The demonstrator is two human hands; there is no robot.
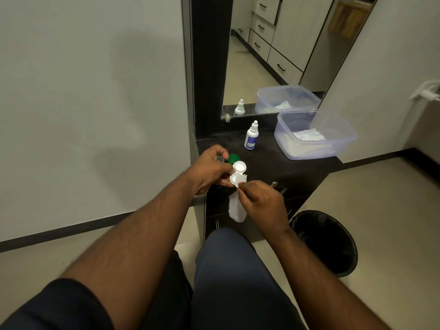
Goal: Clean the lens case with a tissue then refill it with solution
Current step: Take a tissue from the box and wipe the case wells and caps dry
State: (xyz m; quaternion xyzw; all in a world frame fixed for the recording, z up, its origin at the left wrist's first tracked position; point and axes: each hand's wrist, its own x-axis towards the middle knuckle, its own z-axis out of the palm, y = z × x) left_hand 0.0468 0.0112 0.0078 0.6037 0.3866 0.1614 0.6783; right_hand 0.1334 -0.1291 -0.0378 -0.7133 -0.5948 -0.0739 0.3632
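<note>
Dark and low, the counter [273, 160] stood under a mirror. His left hand [209, 170] gripped the lens case [238, 173] steady, wells upward, while the right hand [260, 198] pinched a tissue [237, 210] at the nearer well, evidently wiping. Beyond both hands waited the solution bottle [251, 136].

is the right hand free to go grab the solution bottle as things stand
Probably not yet: the right hand pinches the tissue at the lens case. Nothing blocks the path to the solution bottle.
</note>
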